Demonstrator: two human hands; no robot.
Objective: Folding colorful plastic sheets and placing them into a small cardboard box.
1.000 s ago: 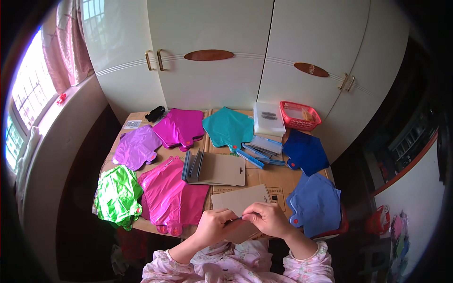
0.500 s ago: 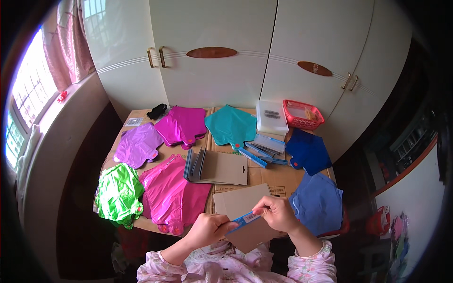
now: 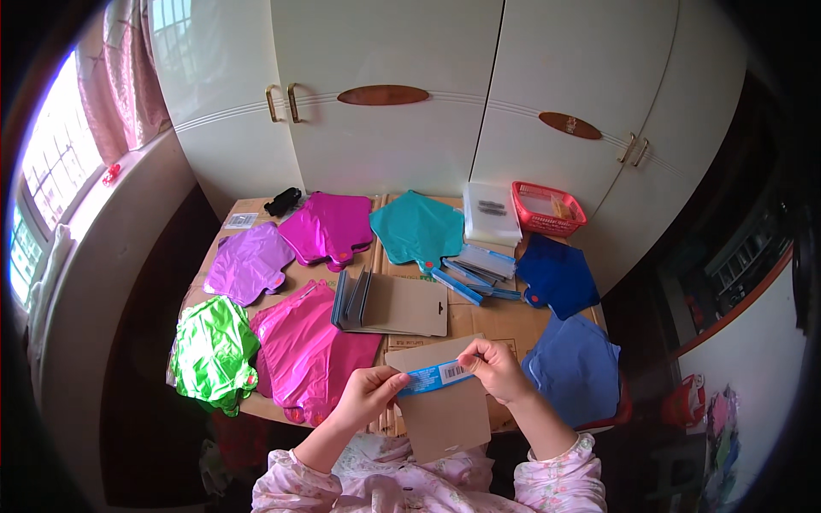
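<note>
Blue label strip (image 3: 434,377) is being stretched across a brown card (image 3: 445,409), pinched by left hand (image 3: 366,395) and right hand (image 3: 498,368); pressing it flat seems next.

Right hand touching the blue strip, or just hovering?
Touching. The head view shows the right hand pinching one end of the blue strip, the left hand pinching the other, over the brown card.

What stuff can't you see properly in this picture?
Head view only:
- Lower part of the blue strip: behind the brown card and fingers.
- Inside the red basket: too small to tell.
- Black thing at the table's far corner: too small to name.
- Table top: mostly covered by foil balloons.
</note>
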